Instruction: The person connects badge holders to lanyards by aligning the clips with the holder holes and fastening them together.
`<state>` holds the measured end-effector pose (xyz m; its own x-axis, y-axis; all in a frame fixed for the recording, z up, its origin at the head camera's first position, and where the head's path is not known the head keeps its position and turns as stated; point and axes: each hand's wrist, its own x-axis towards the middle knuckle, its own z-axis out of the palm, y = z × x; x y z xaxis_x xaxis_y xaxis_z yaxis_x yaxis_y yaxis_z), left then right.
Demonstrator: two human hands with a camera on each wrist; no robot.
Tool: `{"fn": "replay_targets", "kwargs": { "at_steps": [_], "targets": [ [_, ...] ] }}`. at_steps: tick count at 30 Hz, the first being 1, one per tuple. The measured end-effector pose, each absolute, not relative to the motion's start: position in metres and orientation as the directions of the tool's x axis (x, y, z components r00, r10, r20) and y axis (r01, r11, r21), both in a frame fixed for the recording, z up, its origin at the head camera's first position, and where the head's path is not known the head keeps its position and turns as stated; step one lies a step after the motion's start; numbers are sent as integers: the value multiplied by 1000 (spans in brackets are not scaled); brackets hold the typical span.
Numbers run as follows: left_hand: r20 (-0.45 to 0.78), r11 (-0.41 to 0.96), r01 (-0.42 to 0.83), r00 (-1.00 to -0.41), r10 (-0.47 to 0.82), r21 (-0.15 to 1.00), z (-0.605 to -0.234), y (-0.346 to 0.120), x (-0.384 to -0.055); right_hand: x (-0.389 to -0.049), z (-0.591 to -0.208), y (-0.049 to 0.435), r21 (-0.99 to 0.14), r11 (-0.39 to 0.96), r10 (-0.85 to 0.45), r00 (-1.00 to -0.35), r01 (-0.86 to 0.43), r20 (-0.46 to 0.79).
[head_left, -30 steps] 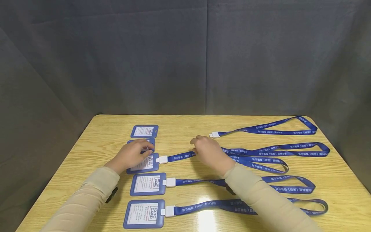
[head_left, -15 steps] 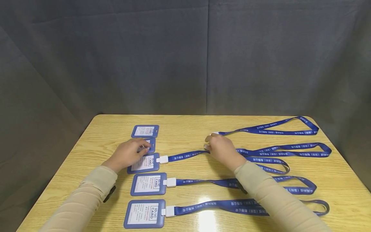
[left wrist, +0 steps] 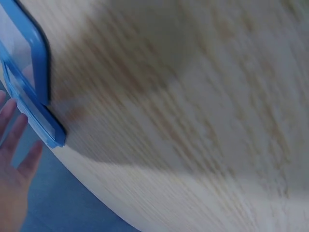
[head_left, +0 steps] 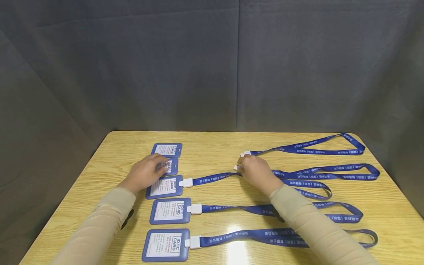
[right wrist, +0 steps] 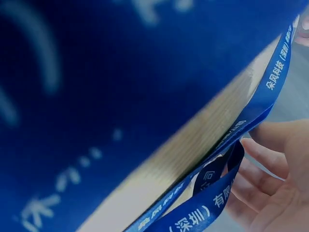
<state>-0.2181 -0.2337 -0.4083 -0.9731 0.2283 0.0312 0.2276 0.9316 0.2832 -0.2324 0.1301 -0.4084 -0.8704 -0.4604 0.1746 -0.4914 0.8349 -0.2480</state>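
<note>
In the head view my left hand [head_left: 144,172] is over the left part of the second card holder from the back [head_left: 172,166]. Relaxed fingers of that left hand [left wrist: 15,164] lie beside a blue card holder's edge [left wrist: 41,118] in the left wrist view. My right hand [head_left: 256,172] pinches a blue printed lanyard near its white clip [head_left: 236,167]. The lanyard's strap [head_left: 331,176] trails to the right over the table. In the right wrist view the thumb and fingers of the right hand [right wrist: 275,176] are against the blue strap [right wrist: 212,208].
At the back lies a card holder [head_left: 167,150] and, apart from it, a lanyard [head_left: 318,150]. Three holders joined to lanyards, among them the nearest one [head_left: 165,245], lie toward the front of the wooden table [head_left: 212,143]. A dark curtain [head_left: 185,73] hangs behind.
My right hand has moved right along the strap to the white clip and pinches there. The left hand has drawn slightly left, uncovering more of the second card holder.
</note>
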Motion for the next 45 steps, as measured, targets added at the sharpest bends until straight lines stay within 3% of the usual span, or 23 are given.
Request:
{"fn": "replay_targets", "kwargs": {
  "at_steps": [24, 33, 45],
  "targets": [
    [-38, 938, 200, -975, 219, 283, -412, -228, -227, -237, -404, 127, -138, 859, -472, -867, -493, 157],
    [-39, 928, 234, -966, 255, 289, -413, -229, -225, -243, -406, 116, -203, 855, -464, -879, -478, 114],
    [-59, 932, 244, -962, 268, 267, -408, -220, -228, -253, -396, 95, -173, 854, -489, -871, -490, 51]
  ]
}}
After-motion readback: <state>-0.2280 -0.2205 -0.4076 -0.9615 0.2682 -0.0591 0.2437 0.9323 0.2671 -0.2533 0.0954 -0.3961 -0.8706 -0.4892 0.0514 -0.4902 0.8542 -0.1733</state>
